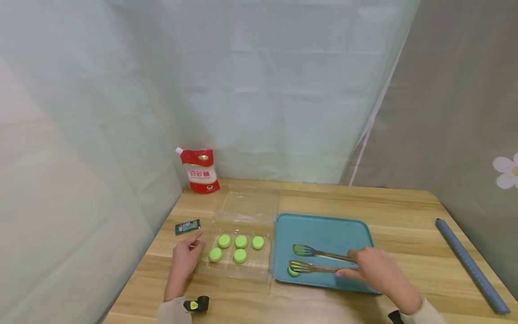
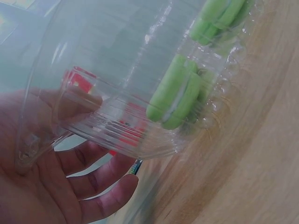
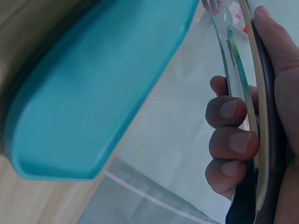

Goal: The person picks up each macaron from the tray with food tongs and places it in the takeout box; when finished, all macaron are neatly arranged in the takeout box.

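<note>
My right hand [image 1: 374,271] grips metal food tongs [image 1: 323,255] over a blue tray [image 1: 319,223], fingers curled round the handles in the right wrist view. The tongs' two slotted heads stand apart. Beneath the nearer head, partly hidden by it, a green macaron [image 1: 293,272] lies on the tray. My left hand [image 1: 186,257] is at the left side of a clear plastic box [image 1: 226,268], its fingers loosely extended along the wall. Several green macarons [image 1: 240,256] sit inside the box in two rows. In the left wrist view, two macarons [image 2: 173,93] show through the plastic.
The box's clear lid [image 1: 250,204] lies folded open toward the back. A red and white sugar pouch [image 1: 200,172] stands at the back left. A small dark green packet [image 1: 188,227] lies beyond my left hand. Along the right table edge lies a blue-grey rod [image 1: 471,265].
</note>
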Demonstrator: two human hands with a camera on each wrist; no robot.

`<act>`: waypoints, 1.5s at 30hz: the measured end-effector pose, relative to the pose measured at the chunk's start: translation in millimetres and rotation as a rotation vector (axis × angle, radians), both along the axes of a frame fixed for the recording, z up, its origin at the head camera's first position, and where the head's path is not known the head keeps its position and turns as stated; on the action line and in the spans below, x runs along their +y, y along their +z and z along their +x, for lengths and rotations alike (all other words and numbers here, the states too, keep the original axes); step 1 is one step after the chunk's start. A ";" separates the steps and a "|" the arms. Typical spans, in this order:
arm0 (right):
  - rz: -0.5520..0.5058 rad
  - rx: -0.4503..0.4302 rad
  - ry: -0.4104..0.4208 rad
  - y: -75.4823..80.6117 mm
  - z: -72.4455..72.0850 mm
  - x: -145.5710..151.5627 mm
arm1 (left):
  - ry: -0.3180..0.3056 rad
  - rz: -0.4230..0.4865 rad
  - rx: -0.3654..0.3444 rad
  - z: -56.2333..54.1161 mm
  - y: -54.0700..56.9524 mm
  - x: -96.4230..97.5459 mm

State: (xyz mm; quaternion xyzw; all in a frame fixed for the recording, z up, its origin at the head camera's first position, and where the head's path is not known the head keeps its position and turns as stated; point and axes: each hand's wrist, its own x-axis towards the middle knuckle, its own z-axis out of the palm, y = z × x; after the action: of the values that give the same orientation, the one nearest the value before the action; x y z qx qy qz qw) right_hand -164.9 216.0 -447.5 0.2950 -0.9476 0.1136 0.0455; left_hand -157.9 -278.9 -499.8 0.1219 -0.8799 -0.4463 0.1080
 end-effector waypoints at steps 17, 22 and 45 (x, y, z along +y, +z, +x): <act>-0.029 0.126 0.114 0.4 -5.3 -3.1 | -0.012 -0.010 -0.012 0.1 1.8 -0.8; -0.020 0.173 0.115 18.8 -8.7 -5.9 | -0.010 -0.017 -0.009 0.4 2.4 -1.5; 0.061 0.312 0.277 60.0 -38.6 -84.6 | -0.009 -0.002 0.005 0.4 -1.1 -0.5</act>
State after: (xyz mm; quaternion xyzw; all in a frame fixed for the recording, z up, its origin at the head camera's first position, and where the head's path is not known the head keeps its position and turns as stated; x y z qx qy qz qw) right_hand -203.5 131.3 -387.5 0.4379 -0.8824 0.0428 0.1668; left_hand -157.5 -279.4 -500.9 0.1168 -0.8807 -0.4462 0.1083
